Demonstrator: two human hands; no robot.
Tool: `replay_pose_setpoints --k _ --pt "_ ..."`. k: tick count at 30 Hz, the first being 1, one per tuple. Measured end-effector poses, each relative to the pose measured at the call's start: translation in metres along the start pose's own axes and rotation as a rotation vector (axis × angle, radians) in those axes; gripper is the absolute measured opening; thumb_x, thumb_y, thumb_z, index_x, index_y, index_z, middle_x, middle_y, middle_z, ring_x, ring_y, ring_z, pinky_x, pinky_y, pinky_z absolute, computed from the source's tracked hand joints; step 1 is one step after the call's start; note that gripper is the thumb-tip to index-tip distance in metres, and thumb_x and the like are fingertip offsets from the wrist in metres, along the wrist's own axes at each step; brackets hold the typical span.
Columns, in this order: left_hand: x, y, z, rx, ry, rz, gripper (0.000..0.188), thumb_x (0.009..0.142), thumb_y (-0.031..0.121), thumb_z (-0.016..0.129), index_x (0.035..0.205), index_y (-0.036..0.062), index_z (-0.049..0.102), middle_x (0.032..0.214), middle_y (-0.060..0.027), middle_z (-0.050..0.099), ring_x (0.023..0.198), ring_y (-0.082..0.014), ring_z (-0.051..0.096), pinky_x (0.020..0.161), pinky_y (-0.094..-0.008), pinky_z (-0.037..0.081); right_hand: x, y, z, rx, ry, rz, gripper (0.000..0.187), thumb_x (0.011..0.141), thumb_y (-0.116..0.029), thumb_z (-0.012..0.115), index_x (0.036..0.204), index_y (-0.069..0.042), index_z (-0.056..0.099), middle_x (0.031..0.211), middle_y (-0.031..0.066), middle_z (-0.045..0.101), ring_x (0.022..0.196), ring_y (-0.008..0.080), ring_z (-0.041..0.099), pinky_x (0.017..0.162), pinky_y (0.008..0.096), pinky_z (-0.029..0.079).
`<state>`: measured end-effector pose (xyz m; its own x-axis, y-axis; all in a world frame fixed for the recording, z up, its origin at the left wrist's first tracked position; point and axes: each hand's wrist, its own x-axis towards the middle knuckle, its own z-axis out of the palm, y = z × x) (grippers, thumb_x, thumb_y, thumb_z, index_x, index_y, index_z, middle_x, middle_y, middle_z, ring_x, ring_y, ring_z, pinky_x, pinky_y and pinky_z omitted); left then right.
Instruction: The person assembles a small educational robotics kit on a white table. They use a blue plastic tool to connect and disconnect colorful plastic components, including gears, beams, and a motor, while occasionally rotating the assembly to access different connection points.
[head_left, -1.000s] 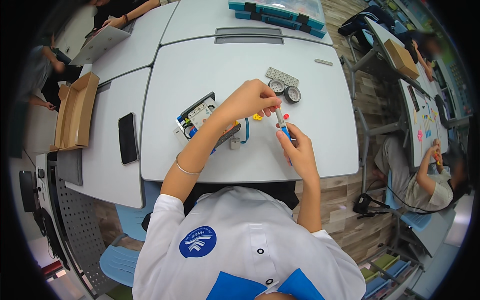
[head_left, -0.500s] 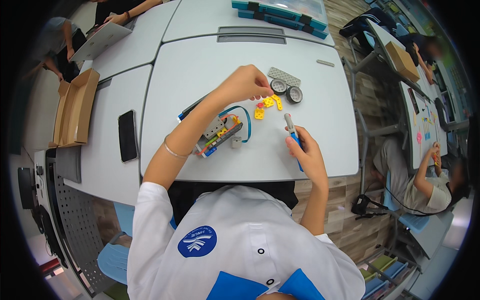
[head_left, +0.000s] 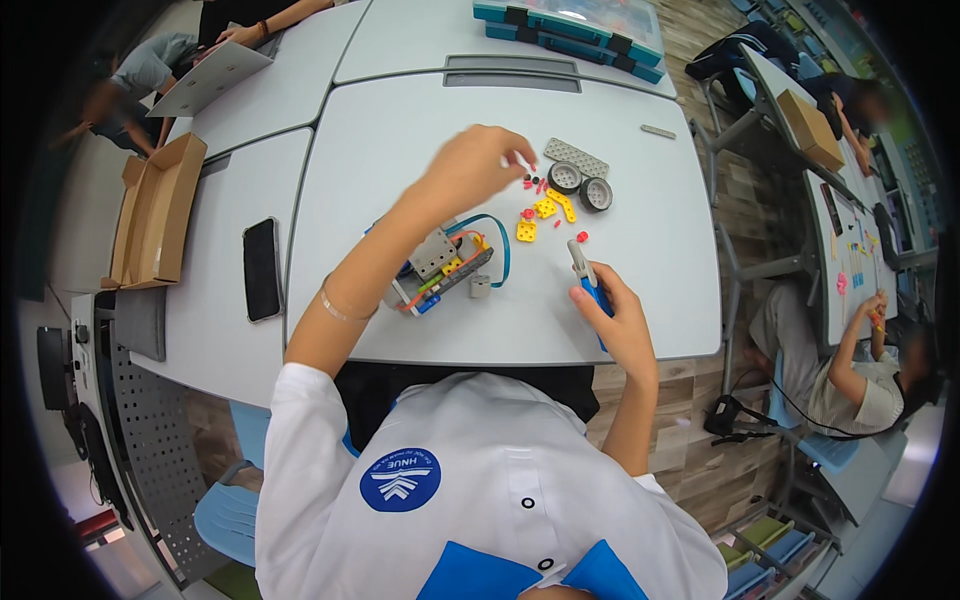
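The left hand (head_left: pixel 476 160) is slightly blurred, and whether anything is held in it cannot be told. Part of the model (head_left: pixel 436 262) is hidden by the left forearm (head_left: pixel 352 290). The tool (head_left: pixel 578 260) is partly covered by the right hand (head_left: pixel 624 315). The pink bits (head_left: pixel 541 185) are too small to be identified. The teal case (head_left: pixel 575 38) is cut off by the upper edge.

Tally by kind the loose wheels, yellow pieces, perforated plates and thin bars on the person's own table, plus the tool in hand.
Wheels: 2
Yellow pieces: 3
Perforated plate: 1
Thin grey bar: 1
Hand tool: 1
Total: 8
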<state>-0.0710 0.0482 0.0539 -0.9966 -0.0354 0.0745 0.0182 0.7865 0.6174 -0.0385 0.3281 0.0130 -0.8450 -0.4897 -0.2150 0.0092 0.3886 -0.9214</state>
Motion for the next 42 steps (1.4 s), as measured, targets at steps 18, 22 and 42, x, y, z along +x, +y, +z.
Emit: replay_pose_setpoints --k 18,22,42 --pt "-0.158 -0.020 0.010 0.238 0.211 -0.227 0.120 0.053 0.041 0.094 0.154 0.0167 0.034 0.151 -0.0234 0.035 0.141 -0.0400 0.034 0.114 -0.0513 0.028 0.001 -0.017 0.039 -0.123 -0.045 -0.089 0.045 0.087 -0.027 0.076 0.120 0.001 0.062 0.084 0.0056 0.058 0.072 0.0136 0.049 0.066 0.0273 0.044" --pt "-0.155 -0.018 0.005 0.167 0.122 -0.254 0.122 0.049 0.033 0.094 0.154 0.0150 0.033 0.151 -0.0210 0.036 0.140 -0.0390 0.036 0.114 -0.0486 0.030 0.007 -0.011 0.044 -0.073 -0.021 -0.085 0.034 0.089 -0.021 0.071 0.113 0.001 0.060 0.083 0.0062 0.057 0.072 0.0134 0.050 0.066 0.0279 0.044" --pt "-0.122 -0.052 0.031 -1.057 -0.240 -0.014 0.122 0.055 0.061 0.082 0.151 0.0011 0.037 0.150 -0.0224 0.043 0.142 -0.0348 0.041 0.118 -0.0408 0.028 0.027 -0.051 0.013 0.219 -0.452 -0.554 0.034 0.079 -0.008 0.075 0.111 -0.004 0.067 0.101 0.0050 0.063 0.090 0.0147 0.059 0.079 0.0289 0.047"
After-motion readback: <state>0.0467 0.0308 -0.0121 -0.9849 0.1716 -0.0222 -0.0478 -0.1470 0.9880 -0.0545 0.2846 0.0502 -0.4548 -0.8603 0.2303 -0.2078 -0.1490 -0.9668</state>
